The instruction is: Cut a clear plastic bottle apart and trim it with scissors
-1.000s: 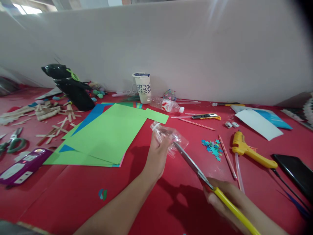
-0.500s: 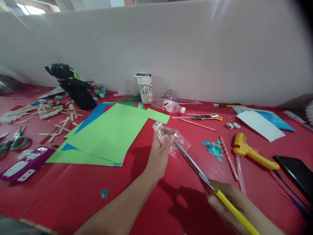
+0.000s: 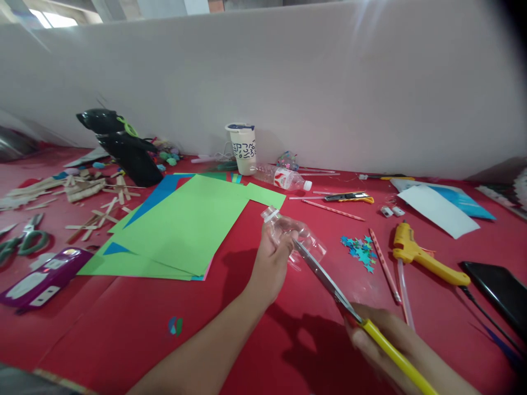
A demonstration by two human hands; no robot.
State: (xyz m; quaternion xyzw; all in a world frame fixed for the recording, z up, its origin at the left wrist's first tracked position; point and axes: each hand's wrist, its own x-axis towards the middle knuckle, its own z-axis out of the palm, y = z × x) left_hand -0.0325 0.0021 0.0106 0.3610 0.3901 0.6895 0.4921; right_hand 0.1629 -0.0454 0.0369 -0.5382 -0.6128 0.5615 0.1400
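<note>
Above the red table, my left hand (image 3: 274,255) is closed round a clear plastic bottle piece (image 3: 307,237), its neck pointing up and to the left. My right hand (image 3: 382,334) grips long scissors (image 3: 329,282) with yellow handles. The blades point up and left, and their tips meet the plastic near my left thumb. Whether the blades are cutting into it I cannot tell. A whole clear bottle (image 3: 280,176) with a red and white label lies on its side behind.
Green paper sheets (image 3: 185,225) lie left of my left hand. Star sequins (image 3: 360,249), a yellow glue gun (image 3: 428,255) and a black phone (image 3: 496,293) are at right. A box cutter (image 3: 348,197) and a white cup (image 3: 244,148) stand farther back; green-handled scissors (image 3: 31,236) lie far left.
My left hand and the bottle piece have shifted slightly to the right. The scissors stay at the plastic, with almost no change in my right hand.
</note>
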